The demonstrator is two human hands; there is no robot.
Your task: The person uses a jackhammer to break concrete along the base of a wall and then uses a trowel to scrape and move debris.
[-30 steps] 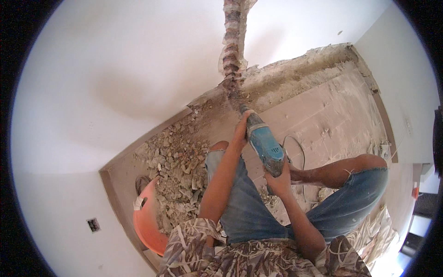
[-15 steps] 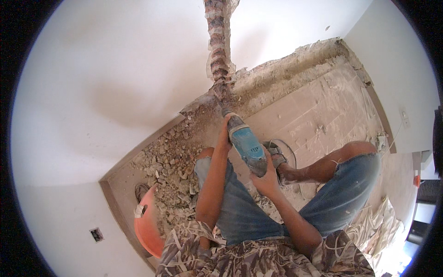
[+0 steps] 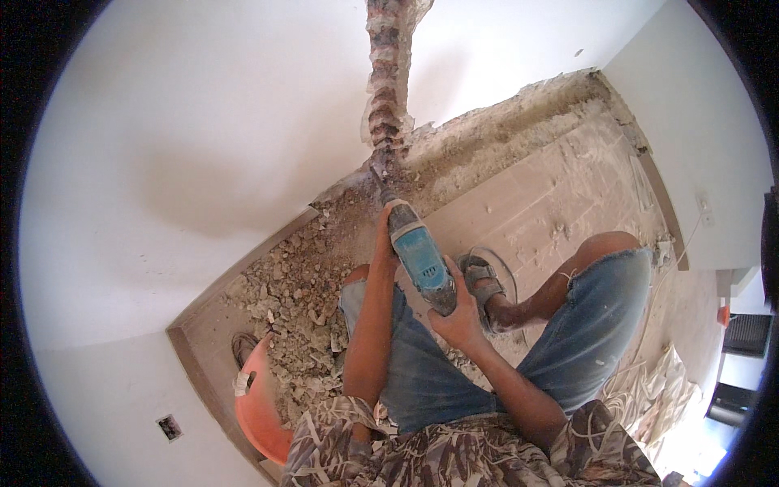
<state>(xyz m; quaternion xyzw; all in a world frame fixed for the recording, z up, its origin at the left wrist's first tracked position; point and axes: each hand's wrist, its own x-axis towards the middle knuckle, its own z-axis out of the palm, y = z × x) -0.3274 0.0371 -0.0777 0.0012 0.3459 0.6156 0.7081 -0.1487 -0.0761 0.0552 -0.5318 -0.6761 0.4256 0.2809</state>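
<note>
One blue rotary hammer, centre frame, long axis slanting to the upper left! Left hand fingers wrap its nose; right hand fingers, partly hidden, clasp the rear end. The chisel bit runs ahead of the nearer left hand to the foot of the broken wall channel, contact unclear.

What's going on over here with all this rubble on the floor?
A person is holding a blue power tool with both hands: the left hand around its front end, the right hand at its rear. Its bit points at the foot of a rough channel cut into the white wall; whether it touches is hard to tell. Broken rubble lies to the left, beside an orange container.
</note>
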